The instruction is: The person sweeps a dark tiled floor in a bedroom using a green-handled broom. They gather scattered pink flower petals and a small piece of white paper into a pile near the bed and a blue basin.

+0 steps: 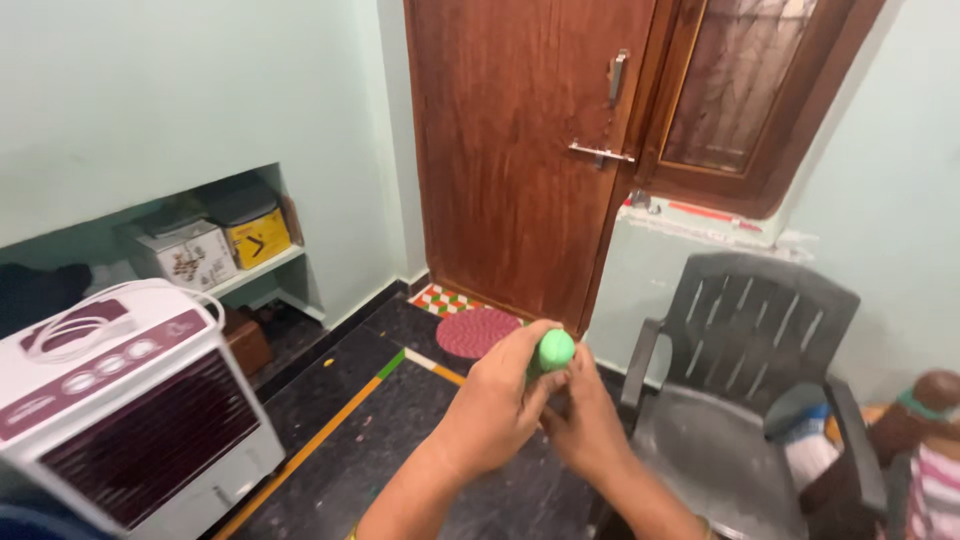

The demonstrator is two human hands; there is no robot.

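My left hand (490, 405) and my right hand (585, 420) meet in front of me, low in the head view. Together they grip a green handle (551, 352) with a rounded end that sticks up between the fingers. The left hand wraps around it from the left, and the right hand closes on it just below and to the right. The rest of the handle is hidden by the fingers and forearms.
A white air cooler (120, 420) stands at lower left. A dark plastic chair (740, 400) sits right of my hands. Ahead are a brown wooden door (520, 150), a round red mat (478, 332), and a wall niche with boxes (215, 250). A person's clothing shows at the right edge (925, 470).
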